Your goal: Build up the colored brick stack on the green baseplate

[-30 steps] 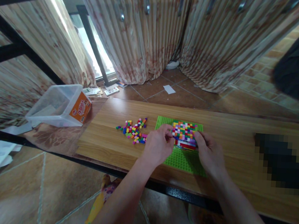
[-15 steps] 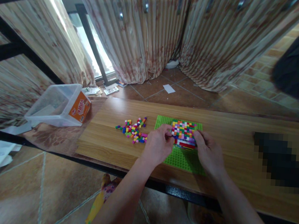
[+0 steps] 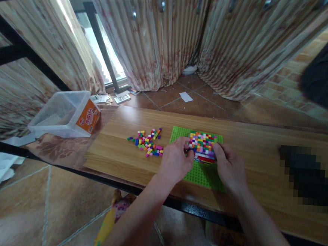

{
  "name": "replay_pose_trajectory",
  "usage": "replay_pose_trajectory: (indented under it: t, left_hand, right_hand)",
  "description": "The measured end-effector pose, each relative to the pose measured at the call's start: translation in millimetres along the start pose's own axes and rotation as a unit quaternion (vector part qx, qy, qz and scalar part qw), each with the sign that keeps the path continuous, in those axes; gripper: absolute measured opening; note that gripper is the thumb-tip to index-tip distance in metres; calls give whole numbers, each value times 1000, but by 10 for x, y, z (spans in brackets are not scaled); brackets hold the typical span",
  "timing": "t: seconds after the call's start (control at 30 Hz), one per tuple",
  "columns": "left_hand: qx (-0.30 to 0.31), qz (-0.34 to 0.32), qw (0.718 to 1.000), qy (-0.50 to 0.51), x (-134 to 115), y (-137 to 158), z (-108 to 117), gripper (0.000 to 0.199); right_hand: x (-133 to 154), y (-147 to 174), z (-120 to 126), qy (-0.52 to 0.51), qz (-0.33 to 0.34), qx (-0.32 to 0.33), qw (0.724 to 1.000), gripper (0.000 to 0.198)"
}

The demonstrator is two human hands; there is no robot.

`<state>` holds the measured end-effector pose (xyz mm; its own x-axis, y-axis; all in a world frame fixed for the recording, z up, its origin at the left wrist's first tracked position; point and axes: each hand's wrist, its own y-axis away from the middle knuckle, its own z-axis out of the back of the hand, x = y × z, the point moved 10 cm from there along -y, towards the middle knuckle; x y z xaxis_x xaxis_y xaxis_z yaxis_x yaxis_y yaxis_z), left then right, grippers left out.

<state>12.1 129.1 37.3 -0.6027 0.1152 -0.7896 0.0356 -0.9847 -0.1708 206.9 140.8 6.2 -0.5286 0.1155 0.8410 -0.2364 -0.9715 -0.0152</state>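
Observation:
A block of many-coloured toy building bricks stands on a green studded baseplate. Its top is a patchwork of small bricks, and longer red, white and purple bricks show on its near side. At the block's left edge, my left hand is closed, thumb and forefinger against that side; its other fingers are partly hidden. Around the right edge my right hand is closed, with the thumb along the near right corner. Loose bricks in several colours lie scattered left of the baseplate.
The wooden tabletop has a dark front edge. A clear plastic bin with an orange label lies beyond its left end. A dark pixelated shape covers the right side. Striped curtains hang behind, and paper lies on the tiled floor.
My left thumb has shifted slightly to the right along the block's near left corner. The view has moved a little; both hands stay at the block.

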Motion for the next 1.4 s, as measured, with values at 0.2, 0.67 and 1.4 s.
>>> replay_pose_trajectory:
  t: [0.2,0.67,1.4]
  left_hand:
    - [9,11,1000,27,31,-15,28,18]
    - [29,-6,999,43,34,-29,110,16]
    - [233,-105,957,-136,-28,285,-197,17]
  right_hand:
    - [-15,-1,-3,-15,-1,1,1000,58]
    - [12,3,25,0,-2,-6,1000,59]
    - [75,18,45,10,11,-23,1000,57]
